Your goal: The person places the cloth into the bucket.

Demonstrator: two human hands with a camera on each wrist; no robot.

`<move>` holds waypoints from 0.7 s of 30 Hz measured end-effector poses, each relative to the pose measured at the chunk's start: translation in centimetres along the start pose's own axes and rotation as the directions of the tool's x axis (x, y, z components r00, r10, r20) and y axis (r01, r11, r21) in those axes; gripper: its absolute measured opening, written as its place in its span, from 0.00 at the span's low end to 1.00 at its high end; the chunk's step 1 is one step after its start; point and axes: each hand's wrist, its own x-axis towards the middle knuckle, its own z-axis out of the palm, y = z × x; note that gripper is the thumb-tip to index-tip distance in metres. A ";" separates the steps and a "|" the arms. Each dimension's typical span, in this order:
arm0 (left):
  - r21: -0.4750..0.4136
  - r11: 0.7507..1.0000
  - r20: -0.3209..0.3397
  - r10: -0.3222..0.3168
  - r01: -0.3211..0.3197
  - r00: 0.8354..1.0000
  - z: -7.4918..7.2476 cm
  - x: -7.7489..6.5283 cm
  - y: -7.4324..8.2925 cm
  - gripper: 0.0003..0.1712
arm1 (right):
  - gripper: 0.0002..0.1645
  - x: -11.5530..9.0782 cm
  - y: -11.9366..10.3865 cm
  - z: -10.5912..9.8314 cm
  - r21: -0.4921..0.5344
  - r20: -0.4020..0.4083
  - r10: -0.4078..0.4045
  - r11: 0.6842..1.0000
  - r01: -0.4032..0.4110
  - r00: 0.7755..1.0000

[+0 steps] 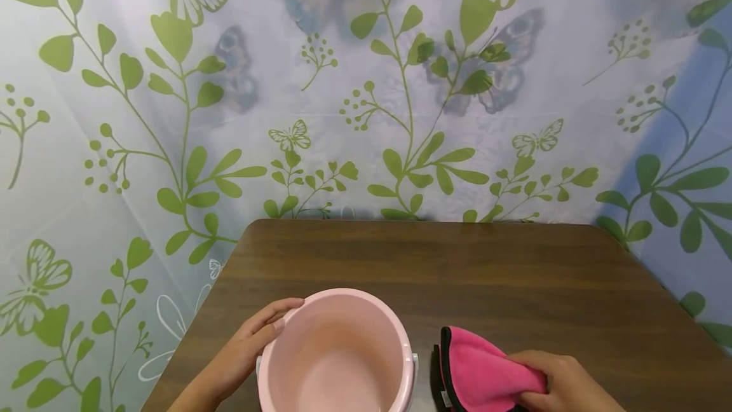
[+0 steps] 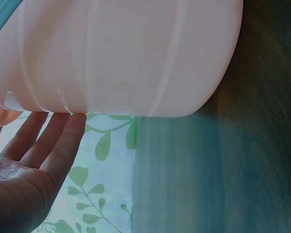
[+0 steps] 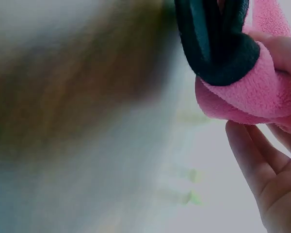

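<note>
Pink bucket (image 1: 337, 336), lower centre — left hand (image 1: 243, 348) touching it, straight-fingered; right hand (image 1: 563, 381), lower right, gripping cloth (image 1: 477, 367). Likely cloth-handling step; next probably needs bucket steady.

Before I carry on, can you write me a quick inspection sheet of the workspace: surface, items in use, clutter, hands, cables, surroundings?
Surface: dark brown wood-grain tabletop.
Bucket: pale pink bucket, mouth up; nothing seen inside the part in view.
Cloth: bright pink cloth with black edging, bunched, to the right of the bucket.
Clutter: nothing seen.
Left hand: left hand touches the bucket at its rim and outer side, fingers fairly straight.
Right hand: right hand grips the cloth.
Cables: nothing seen.
Surroundings: pale backdrop with green leaves and butterflies, behind and beside the tabletop.
</note>
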 end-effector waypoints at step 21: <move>-0.006 1.000 -0.008 -0.010 0.010 1.000 -0.3 0.1 -0.2 0.24 | 0.28 2.2 -2.6 -4.7 -0.190 -0.327 -0.250 0.962 0.195 0.912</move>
